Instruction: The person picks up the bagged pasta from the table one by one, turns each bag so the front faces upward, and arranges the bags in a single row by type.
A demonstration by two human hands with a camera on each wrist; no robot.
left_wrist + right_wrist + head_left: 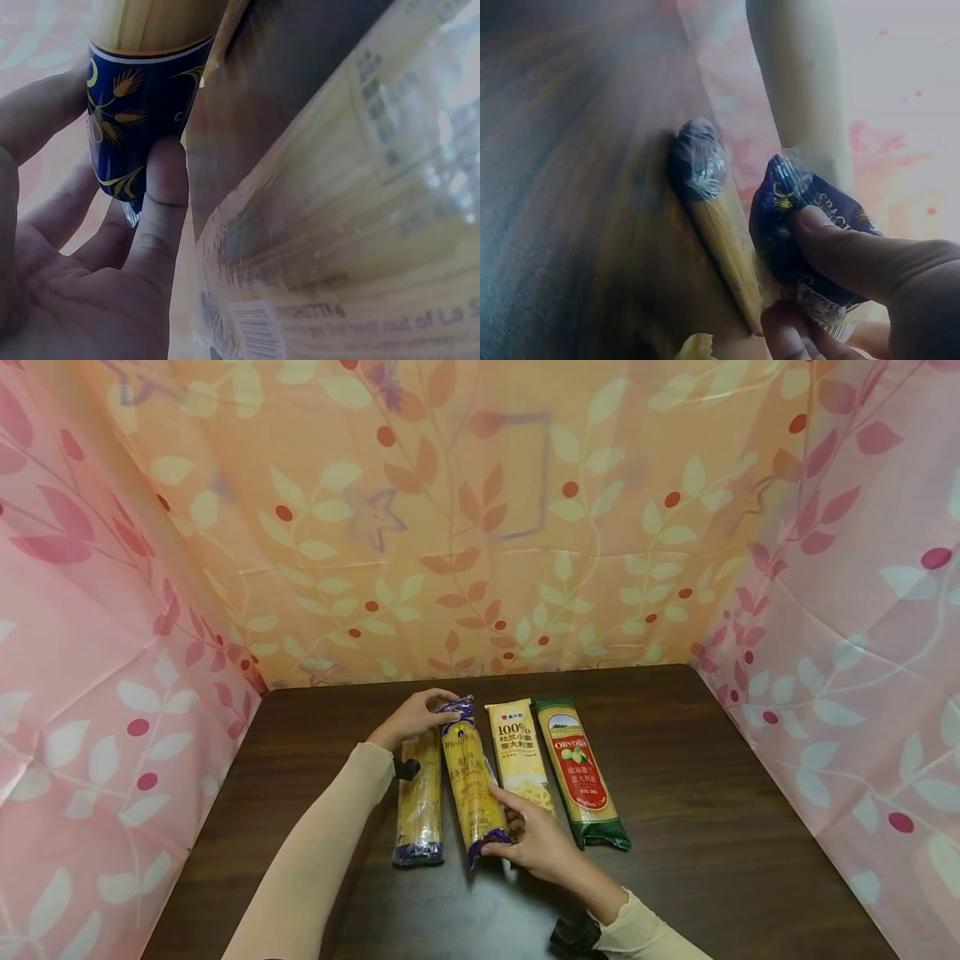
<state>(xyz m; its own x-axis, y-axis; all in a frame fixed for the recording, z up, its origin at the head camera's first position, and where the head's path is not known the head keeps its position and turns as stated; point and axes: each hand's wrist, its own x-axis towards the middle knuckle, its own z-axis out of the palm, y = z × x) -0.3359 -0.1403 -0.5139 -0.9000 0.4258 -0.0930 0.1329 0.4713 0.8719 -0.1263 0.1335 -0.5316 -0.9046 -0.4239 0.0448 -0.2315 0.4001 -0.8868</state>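
Note:
Both hands hold one yellow spaghetti pack (472, 781) with dark blue ends, slightly slanted. My left hand (414, 717) grips its far end; in the left wrist view the thumb (166, 176) presses the blue wrapper (142, 112) printed with wheat ears. My right hand (542, 841) pinches the near end, its thumb (817, 225) on the crinkled blue wrapper (780, 199) in the right wrist view. Left of the held pack lies a second clear-wrapped spaghetti pack (420, 802) with a blue end, partly under my left forearm.
Right of the held pack lie a cream pasta pack (517, 747) and a green-ended pack with a red label (583, 768), side by side. They rest on a dark wooden table (697, 827). Floral curtains (480, 527) surround the table at the back and both sides.

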